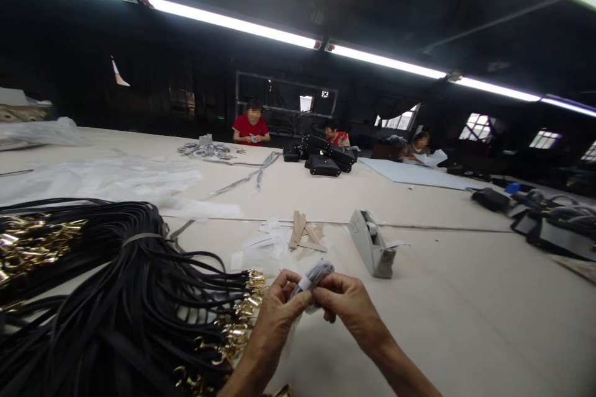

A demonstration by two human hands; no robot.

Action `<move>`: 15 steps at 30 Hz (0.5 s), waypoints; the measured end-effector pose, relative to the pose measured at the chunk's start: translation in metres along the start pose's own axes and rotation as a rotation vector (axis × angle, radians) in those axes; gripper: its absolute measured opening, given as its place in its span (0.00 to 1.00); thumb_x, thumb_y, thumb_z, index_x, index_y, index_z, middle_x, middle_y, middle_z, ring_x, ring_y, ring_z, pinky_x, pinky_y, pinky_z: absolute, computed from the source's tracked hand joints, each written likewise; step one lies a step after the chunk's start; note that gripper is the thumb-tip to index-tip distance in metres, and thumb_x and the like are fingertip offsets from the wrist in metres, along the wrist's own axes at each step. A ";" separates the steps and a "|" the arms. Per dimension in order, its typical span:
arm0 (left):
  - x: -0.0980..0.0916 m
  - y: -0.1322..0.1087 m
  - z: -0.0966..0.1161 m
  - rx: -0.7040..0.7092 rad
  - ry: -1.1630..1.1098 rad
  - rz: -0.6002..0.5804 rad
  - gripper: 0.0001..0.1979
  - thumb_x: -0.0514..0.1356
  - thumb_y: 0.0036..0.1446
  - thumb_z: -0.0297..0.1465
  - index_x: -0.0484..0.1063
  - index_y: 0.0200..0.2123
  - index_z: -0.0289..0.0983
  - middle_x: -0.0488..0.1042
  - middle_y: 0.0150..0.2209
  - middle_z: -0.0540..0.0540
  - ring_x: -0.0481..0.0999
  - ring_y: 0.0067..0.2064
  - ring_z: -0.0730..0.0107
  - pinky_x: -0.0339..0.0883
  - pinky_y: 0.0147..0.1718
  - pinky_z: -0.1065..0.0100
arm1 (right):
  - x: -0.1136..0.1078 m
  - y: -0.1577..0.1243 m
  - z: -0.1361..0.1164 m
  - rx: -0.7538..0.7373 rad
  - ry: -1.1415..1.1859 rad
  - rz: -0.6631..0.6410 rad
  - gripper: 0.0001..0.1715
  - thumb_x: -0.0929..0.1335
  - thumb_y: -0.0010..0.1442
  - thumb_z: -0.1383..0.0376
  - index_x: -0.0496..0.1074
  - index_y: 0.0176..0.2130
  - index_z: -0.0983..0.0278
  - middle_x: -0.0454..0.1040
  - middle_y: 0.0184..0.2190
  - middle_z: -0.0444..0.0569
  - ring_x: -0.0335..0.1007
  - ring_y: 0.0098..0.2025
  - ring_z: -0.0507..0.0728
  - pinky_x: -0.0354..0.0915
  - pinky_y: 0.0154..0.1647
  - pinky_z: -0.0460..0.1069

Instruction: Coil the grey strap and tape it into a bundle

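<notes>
Left hand and right hand are both busy on one small bundle, low and just right of centre in the frame. Each has thumb and fingers closed on it, the left around the end with the white band, the right pinching the underside near the middle. It's up off the bench, between the two hands. Looks like something dark folded up in clear, shiny wrap, though what's inside is hard to tell.

Handling-wise, probably light, bendy and a bit springy, so it might try to unfold if let go. The wrap is likely slick, too. Nothing about it looks fragile, maybe just the thin film. Best hold is probably right over the white band, where the layers sit together, with a light pinch on the folded body.

Lower left is a big heap of black straps with gold clasps spilling close to the left hand. Just above the hands sit white scraps and tan strips, with a grey tape dispenser off to their right.
</notes>
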State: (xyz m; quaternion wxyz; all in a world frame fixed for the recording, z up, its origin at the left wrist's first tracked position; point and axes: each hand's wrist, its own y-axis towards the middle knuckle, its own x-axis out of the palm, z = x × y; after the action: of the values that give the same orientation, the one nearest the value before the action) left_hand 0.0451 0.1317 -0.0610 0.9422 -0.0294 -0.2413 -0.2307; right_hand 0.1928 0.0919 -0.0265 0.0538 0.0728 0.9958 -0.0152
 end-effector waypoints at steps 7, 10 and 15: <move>0.008 -0.003 -0.013 -0.014 -0.016 -0.001 0.19 0.68 0.50 0.44 0.68 0.35 0.35 0.74 0.24 0.50 0.67 0.24 0.74 0.53 0.26 0.72 | -0.018 -0.005 0.002 0.076 -0.019 -0.086 0.09 0.72 0.46 0.64 0.74 0.25 0.70 0.74 0.20 0.46 0.65 0.19 0.49 0.61 0.20 0.44; 0.009 -0.003 -0.018 -0.034 -0.017 -0.001 0.23 0.68 0.48 0.48 0.68 0.34 0.35 0.73 0.22 0.50 0.64 0.22 0.76 0.49 0.23 0.73 | -0.017 -0.007 0.004 0.063 -0.024 -0.082 0.10 0.71 0.47 0.64 0.76 0.28 0.71 0.77 0.23 0.49 0.67 0.21 0.50 0.63 0.23 0.44; 0.009 -0.004 -0.021 -0.015 0.038 -0.002 0.24 0.67 0.48 0.50 0.67 0.34 0.36 0.72 0.23 0.51 0.66 0.22 0.75 0.52 0.24 0.73 | -0.006 -0.003 0.018 0.057 -0.079 0.049 0.13 0.70 0.48 0.60 0.75 0.28 0.69 0.76 0.21 0.48 0.67 0.18 0.50 0.60 0.17 0.43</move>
State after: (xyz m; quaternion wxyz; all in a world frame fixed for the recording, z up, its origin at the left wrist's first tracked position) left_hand 0.0597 0.1206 -0.0757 0.9462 -0.0318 -0.2215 -0.2339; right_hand 0.2005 0.0879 -0.0433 0.0912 0.0983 0.9900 -0.0450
